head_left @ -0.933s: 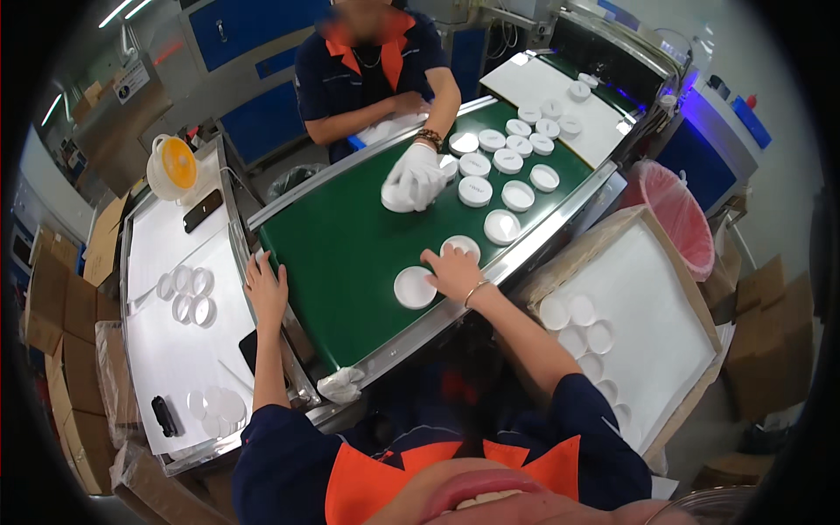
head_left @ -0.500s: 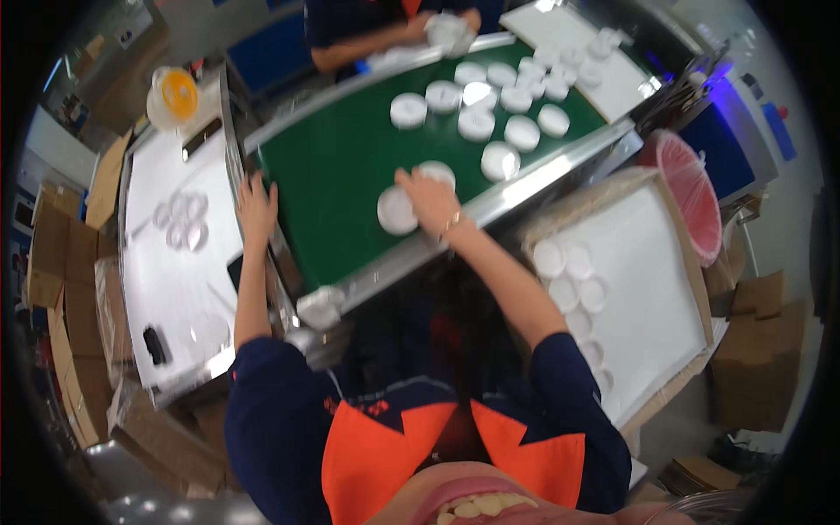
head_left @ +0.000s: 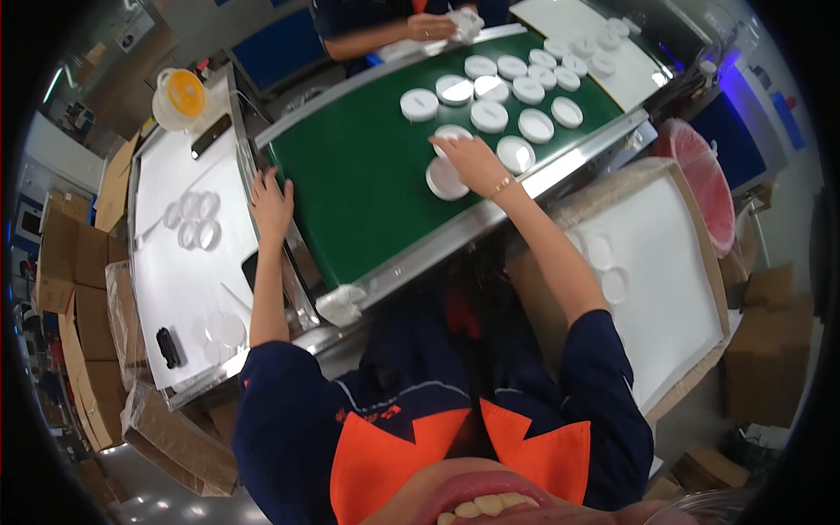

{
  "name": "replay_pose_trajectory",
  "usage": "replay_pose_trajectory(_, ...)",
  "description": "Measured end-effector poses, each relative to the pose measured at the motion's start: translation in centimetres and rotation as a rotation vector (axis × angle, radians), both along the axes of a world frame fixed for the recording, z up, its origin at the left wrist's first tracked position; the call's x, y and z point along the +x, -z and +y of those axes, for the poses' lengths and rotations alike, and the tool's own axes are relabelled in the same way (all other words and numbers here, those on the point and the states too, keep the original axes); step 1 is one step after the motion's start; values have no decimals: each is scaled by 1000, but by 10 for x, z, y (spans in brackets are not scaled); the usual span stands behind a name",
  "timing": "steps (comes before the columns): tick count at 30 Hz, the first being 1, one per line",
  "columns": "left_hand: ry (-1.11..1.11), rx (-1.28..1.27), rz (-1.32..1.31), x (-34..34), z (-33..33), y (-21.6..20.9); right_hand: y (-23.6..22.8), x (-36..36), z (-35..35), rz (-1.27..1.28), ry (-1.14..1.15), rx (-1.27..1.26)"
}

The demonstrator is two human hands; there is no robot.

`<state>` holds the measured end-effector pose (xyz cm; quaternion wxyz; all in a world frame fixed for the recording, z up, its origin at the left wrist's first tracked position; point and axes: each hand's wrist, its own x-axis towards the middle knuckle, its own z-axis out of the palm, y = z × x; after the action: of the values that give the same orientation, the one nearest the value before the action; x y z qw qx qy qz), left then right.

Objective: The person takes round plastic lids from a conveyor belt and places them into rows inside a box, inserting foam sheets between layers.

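My right hand [head_left: 475, 166] reaches over the green conveyor belt [head_left: 350, 192], its fingers curled at the rim of a white round lid [head_left: 452, 133]. Beside it, a second white lid [head_left: 444, 180] lies under the hand's left side, partly covered by it. My left hand [head_left: 271, 208] rests with fingers spread on the left end edge of the belt frame and holds nothing. Several more shallow white round lids [head_left: 489, 115] lie scattered on the belt beyond my right hand, some with their hollow side up.
A white side table [head_left: 188, 289] at left bears clear rings [head_left: 208, 234], a phone [head_left: 210, 136] and a yellow-and-white jug [head_left: 185, 93]. At right stands a lined cardboard box [head_left: 665, 289] with lids inside. Across the belt, a co-worker's hands [head_left: 431, 28] hold white cloth.
My right hand has moved away from me and to the right, and the two lids at it have shifted with it. The view has swung slightly. My left hand stays at the belt's end.
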<state>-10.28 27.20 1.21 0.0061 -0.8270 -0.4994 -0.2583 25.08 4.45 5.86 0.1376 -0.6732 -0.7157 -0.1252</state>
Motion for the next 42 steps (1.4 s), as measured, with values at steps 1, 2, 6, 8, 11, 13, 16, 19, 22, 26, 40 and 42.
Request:
replay_pose_trajectory(1, 5, 3, -6, 0, -2, 0, 2, 5, -4, -49, 36, -29)
replay_pose_trajectory(2, 6, 1, -12, 7, -5, 0, 10, 19, -11, -43, 96, 8)
replay_pose_trajectory(6, 9, 26, -5, 3, -8, -3, 13, 13, -32, -8, 452, 96)
replay_pose_trajectory(8, -6, -6, -9, 1, -7, -4, 8, 8, -34, 39, 535, -19)
replay_pose_trajectory(11, -6, 6, -8, 1, -3, -2, 2, 9, -30, 96, 601, -181)
replay_pose_trajectory(13, 8, 51, -8, 5, -1, -1, 1, 9, -21, 143, 595, -259)
replay_pose_trajectory(16, 3, 33, -10, 8, -1, -1, 0, 9, -15, 168, 616, -293)
replay_pose_trajectory(19, -11, 30, 20, 6, -1, -1, -4, -1, -13, 188, 621, -312)
replay_pose_trajectory(22, 4, 45, -4, 5, 1, 0, -7, -2, -11, 331, 606, -335)
replay_pose_trajectory(26, 13, 31, -12, 8, -2, -1, 5, -3, -12, 324, 567, -254)
replay_pose_trajectory(40, 22, -17, 16, 4, -2, 1, -63, -43, -90, 2089, -348, 715)
replay_pose_trajectory(42, 9, -30, 26, 3, 2, 4, -77, -66, -101, 2154, -485, 745)
